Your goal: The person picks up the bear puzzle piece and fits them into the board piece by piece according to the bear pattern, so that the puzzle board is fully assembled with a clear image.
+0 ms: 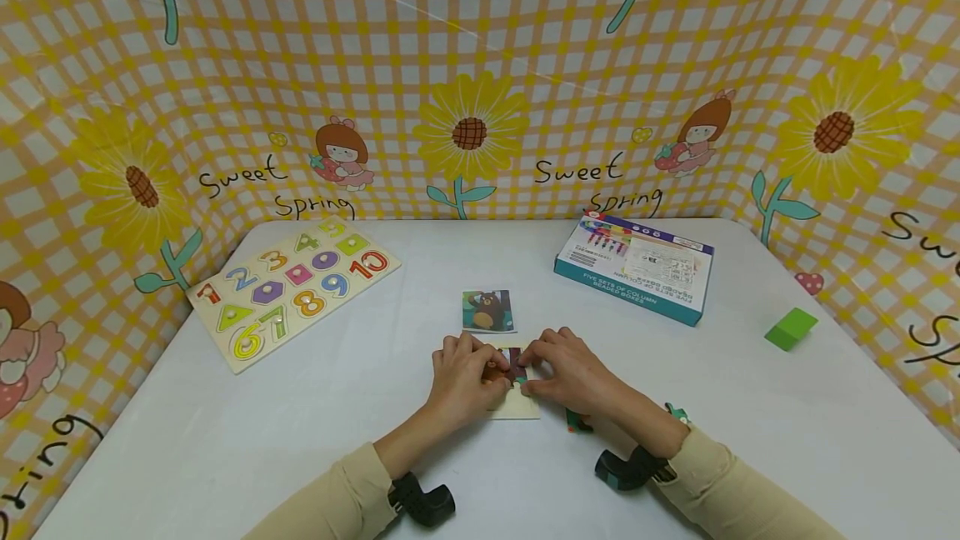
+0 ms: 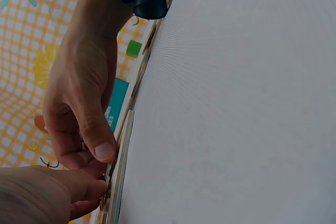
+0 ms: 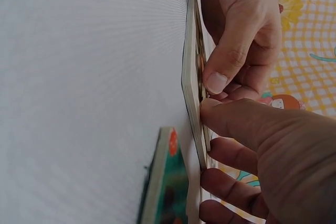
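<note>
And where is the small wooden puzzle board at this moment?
In the head view, the puzzle board lies on the white table, just nearer than the bear card, slightly right of centre, partly covered by the left hand and right hand.

My left sleeve at seven o'clock and my right sleeve at four are plain beige. I wear two black, elbow-shaped wrist cameras.
</note>
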`<state>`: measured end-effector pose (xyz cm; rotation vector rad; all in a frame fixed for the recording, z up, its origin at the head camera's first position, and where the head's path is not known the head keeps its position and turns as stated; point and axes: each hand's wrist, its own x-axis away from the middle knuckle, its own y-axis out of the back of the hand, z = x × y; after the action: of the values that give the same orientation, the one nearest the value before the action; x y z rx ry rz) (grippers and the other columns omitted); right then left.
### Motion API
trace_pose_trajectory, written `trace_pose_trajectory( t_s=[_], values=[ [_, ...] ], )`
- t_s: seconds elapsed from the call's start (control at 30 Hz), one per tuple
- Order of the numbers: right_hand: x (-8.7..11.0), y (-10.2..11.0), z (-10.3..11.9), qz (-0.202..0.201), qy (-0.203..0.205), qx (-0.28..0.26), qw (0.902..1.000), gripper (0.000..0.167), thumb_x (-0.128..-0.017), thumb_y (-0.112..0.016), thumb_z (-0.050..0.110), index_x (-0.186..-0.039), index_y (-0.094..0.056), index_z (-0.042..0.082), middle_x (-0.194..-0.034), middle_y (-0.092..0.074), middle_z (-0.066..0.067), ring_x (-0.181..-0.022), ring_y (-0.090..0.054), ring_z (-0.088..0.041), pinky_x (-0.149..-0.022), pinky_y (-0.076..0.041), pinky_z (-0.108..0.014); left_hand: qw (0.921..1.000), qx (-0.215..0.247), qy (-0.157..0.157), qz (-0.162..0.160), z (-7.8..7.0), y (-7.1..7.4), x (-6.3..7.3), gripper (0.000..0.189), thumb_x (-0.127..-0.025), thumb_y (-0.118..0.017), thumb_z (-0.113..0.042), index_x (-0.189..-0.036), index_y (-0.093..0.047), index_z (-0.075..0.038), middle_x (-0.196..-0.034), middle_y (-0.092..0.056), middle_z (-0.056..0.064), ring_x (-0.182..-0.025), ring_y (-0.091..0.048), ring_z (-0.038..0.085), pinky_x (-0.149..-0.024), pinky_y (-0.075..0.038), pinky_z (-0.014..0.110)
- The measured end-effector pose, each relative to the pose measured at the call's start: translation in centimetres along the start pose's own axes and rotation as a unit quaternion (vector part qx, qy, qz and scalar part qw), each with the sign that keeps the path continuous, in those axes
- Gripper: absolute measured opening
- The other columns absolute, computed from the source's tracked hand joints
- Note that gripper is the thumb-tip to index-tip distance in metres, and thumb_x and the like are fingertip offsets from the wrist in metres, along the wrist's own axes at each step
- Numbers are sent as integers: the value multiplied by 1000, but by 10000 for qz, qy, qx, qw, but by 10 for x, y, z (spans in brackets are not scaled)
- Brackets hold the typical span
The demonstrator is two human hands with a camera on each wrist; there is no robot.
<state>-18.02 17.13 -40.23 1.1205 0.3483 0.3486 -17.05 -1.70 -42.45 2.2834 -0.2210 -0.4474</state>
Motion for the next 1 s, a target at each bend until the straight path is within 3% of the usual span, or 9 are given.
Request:
trace_pose_trajectory(
  t_s=[1.0],
  values=[
    [1, 0, 0, -5, 113, -50, 9999, 18, -76, -76, 24, -91, -68, 18, -88, -58, 3, -86, -42, -14, -76, -34, -31, 9996, -270, -66, -4, 0, -2, 1, 7, -78, -69, -22, -84, -66, -21, -96, -49, 1, -93, -36, 19, -80, -25, 38]
  ],
)
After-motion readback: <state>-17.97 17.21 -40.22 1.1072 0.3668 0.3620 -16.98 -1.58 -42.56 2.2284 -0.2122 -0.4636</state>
